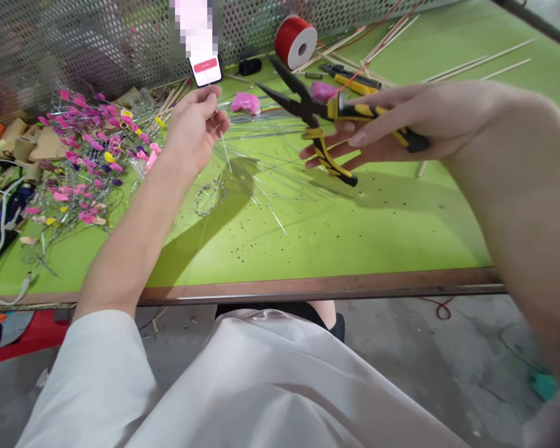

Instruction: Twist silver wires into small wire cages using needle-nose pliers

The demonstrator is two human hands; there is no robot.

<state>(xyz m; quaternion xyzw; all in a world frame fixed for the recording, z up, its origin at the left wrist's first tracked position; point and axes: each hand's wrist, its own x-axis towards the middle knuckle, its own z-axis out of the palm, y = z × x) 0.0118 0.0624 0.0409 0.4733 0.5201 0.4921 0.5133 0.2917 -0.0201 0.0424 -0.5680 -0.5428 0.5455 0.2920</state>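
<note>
My left hand (200, 121) is closed in a pinch around a thin silvery wire (226, 153), whose lower end sticks out below the fingers. To the right, my right hand (382, 121) grips black-and-yellow long-nose pliers (310, 112) above the table. The pliers' jaws are spread and point to the upper left, toward my left hand but apart from it. On the green tabletop (308, 249) beneath lie loose straight wires (280, 158) and a small coiled ring of twisted wire (210, 198). Dark tiny bits are scattered around them.
At the left is a heap of wire stems with pink, purple and yellow tips (86, 155). A phone (206, 65) leans on the perforated metal panel (98, 50). Farther back are a red ribbon spool (295, 42), a yellow-black cutter (354, 81), pink lumps (246, 103) and thin wooden sticks (476, 65).
</note>
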